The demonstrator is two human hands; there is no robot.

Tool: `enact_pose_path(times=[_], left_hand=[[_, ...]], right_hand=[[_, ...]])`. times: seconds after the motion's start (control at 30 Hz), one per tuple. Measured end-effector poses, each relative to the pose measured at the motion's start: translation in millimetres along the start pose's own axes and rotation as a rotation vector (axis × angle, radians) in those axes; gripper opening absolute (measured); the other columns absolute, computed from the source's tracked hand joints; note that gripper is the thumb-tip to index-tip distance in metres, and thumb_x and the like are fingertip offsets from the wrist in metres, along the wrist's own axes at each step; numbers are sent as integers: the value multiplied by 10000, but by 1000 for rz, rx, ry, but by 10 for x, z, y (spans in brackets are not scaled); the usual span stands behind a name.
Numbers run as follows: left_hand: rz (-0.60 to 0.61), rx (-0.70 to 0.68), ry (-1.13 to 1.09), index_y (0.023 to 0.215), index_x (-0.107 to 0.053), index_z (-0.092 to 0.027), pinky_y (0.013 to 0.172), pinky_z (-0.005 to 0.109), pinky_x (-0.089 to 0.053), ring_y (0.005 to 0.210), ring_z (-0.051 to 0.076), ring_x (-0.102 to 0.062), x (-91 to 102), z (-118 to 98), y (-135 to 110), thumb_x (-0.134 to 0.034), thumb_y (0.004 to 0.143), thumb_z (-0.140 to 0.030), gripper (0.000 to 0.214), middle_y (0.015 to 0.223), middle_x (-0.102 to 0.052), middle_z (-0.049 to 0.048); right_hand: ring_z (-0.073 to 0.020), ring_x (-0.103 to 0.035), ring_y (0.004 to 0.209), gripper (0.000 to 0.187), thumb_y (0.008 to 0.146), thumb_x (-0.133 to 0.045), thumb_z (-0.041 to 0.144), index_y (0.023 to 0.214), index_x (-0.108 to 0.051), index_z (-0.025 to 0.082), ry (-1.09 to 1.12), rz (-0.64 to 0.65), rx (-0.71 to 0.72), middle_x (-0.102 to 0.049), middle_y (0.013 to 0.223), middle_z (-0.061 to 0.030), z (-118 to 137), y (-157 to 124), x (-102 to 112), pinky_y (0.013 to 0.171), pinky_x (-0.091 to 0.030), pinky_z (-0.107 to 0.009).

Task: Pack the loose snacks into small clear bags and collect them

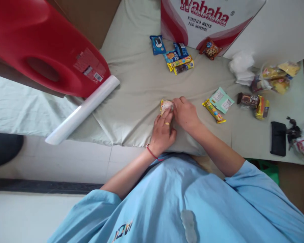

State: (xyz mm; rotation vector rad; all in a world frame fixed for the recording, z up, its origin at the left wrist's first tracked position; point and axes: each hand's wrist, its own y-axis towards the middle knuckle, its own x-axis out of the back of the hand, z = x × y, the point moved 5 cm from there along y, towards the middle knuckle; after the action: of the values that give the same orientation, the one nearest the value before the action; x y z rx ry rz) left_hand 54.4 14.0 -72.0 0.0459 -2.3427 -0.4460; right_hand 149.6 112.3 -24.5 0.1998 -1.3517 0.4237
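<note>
**Both hands on one small packet, near edge of the surface**

One small white-and-yellow packet (166,105) lies under my fingers, a little in from the near edge of the surface (134,101). My left hand (162,132) presses it with outstretched fingers, thumb apart; my right hand (186,114) has its fingers closed narrowly on the packet's right end.

The surface is covered in creased, pale green cloth. Rightward of my hands lie one mint packet (222,100) and one slim yellow packet (213,110), touching. Toward the far edge I count three blue packets (157,45) and two slim yellow-wrapped bars (179,63), then one brown cookie packet (210,49) against one white-and-red carton (212,20).

Toward the right edge are one crumpled white bundle (242,66), one clear container (264,72) of packets, one dark brown packet (248,100) touching a yellow-and-red one, and, nearer the near right corner, one black phone (278,138).

On the left, one clear roll (83,109) reaches the near edge, beside one big red jug (66,50). Below, the floor (98,157) is pale tile.
</note>
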Motion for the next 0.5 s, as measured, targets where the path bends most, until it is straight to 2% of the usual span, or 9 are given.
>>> enact_pose_path(times=[0.1, 0.17, 0.23, 0.37, 0.5], left_hand=[[-105, 7, -143, 1561, -379, -191, 1308, 503, -396, 1668, 274, -325, 86, 30, -21, -518, 871, -78, 714, 1780, -314, 204], [-145, 32, -161, 1542, -400, -191, 1297, 500, -415, 1654, 271, -347, 92, 66, -18, -507, 921, -102, 636, 1758, -335, 208], [-151, 69, -131, 1556, -427, -171, 1289, 504, -418, 1621, 275, -403, 63, 107, 9, -477, 1002, -160, 556, 1705, -417, 220], [-42, 119, 25, 1520, -572, -175, 1269, 549, -389, 1523, 320, -529, -9, 131, 107, -443, 1089, -271, 460, 1611, -581, 204], [37, 104, 186, 1471, -648, -215, 1305, 604, -270, 1528, 336, -526, 15, 95, 162, -469, 1055, -193, 453, 1578, -641, 159]], right_hand=[[-255, -662, 990, 272, 1069, -443, 140, 1156, -701, 156, 81, -116, 41, -719, 1141, -149, -63, -47, -76, 854, -494, -327], [-262, -654, 980, 260, 1056, -452, 140, 1119, -703, 160, 118, -170, 65, -719, 1116, -150, -85, -65, -111, 852, -495, -335], [-264, -650, 965, 253, 1050, -457, 150, 1103, -703, 164, 156, -206, 76, -718, 1100, -150, -102, -72, -133, 846, -497, -341], [-262, -644, 954, 225, 1030, -477, 172, 1071, -698, 180, 275, -245, 75, -721, 1074, -141, -182, -46, -140, 853, -505, -359], [-215, -641, 855, 150, 988, -533, 203, 1028, -678, 202, 575, -235, 13, -727, 954, -64, -354, 41, -135, 808, -525, -338]])
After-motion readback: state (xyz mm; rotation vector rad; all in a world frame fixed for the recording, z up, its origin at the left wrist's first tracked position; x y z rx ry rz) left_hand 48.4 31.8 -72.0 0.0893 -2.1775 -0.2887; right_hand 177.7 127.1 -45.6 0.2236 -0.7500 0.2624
